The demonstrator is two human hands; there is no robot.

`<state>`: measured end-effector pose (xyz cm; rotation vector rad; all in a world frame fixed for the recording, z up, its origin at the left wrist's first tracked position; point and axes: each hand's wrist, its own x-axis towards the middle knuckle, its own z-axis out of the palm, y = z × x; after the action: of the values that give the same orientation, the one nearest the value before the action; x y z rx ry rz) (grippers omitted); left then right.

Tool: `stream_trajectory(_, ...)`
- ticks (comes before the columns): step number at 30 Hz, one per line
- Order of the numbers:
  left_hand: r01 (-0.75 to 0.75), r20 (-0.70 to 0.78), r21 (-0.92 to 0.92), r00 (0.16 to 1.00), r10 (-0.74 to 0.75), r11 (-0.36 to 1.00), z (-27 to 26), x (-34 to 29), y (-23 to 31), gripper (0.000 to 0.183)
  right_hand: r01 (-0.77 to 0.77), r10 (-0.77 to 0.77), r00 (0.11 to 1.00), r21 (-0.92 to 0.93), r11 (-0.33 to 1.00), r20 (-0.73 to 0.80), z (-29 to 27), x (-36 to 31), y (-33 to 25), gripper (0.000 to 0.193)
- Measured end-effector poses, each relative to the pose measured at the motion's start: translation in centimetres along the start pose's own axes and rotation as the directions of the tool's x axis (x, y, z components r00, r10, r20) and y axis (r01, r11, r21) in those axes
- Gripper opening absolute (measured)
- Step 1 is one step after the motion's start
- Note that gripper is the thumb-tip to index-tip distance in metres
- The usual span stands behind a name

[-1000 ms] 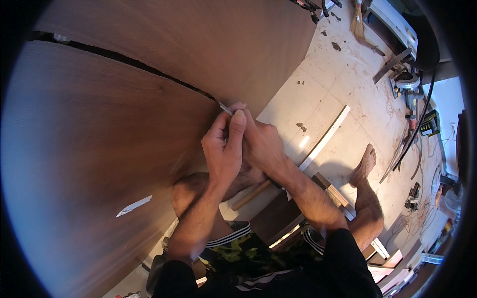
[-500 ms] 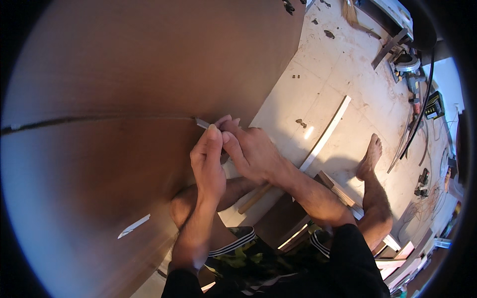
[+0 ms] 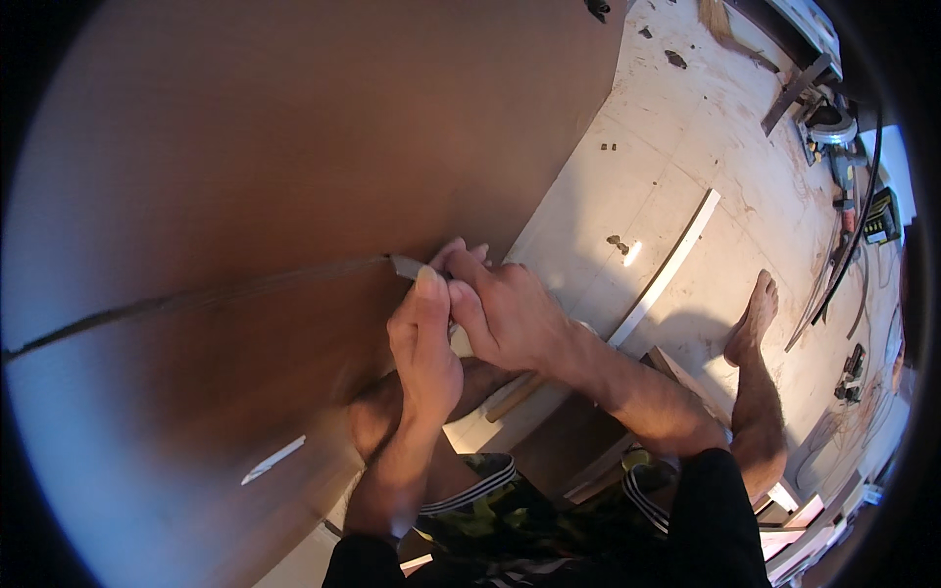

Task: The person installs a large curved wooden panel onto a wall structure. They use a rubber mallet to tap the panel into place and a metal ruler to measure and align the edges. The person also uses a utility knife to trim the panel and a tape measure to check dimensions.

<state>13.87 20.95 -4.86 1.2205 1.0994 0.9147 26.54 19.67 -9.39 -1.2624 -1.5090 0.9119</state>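
Observation:
A large brown panel (image 3: 294, 147) fills the left side, with a dark seam (image 3: 196, 296) running across it to my hands. A small flat grey knife blade (image 3: 404, 266) has its tip at the right end of this seam. My left hand (image 3: 426, 358) pinches the blade from below, thumb pointing up along it. Closed around the same tool from the right is my right hand (image 3: 515, 318), its thumb close to the left one. The fingers hide the rest of the knife. A thin white sliver (image 3: 273, 461) lies against the panel's lower part.
On the dusty floor (image 3: 588, 211) lies a long white strip (image 3: 671, 263). A wooden handle (image 3: 512, 397) and boards are by my legs. At the far right are a circular saw (image 3: 831, 125), a black cable (image 3: 851, 250) and a broom (image 3: 720, 24).
The view has shifted and tilted slightly, so the seam slopes more and the floor things sit further right. Both hands keep the same grip, with the blade still at the seam's end.

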Motion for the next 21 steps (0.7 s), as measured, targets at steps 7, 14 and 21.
stream_trajectory(7, 0.065, -0.012, -0.174, 0.998, -0.068, 0.983, -0.2, 0.5, -0.6, 0.052, -0.097, 0.098, 0.995, -0.033, 0.995, 0.03, -0.4, 0.3, -1.7, 0.04)
stream_trajectory(14, -0.175, -0.027, 0.099, 0.984, 0.178, 0.98, 0.3, 0.4, 0.0, 0.048, -0.033, 0.033, 0.999, -0.055, 0.998, 0.007, -1.6, -0.6, -3.4, 0.033)
stream_trajectory(21, -0.149, -0.035, 0.164, 0.987, 0.157, 0.975, 0.2, 0.3, 0.5, 0.049, -0.096, 0.1, 0.993, -0.056, 0.994, 0.069, -2.1, 0.2, -3.6, 0.033)
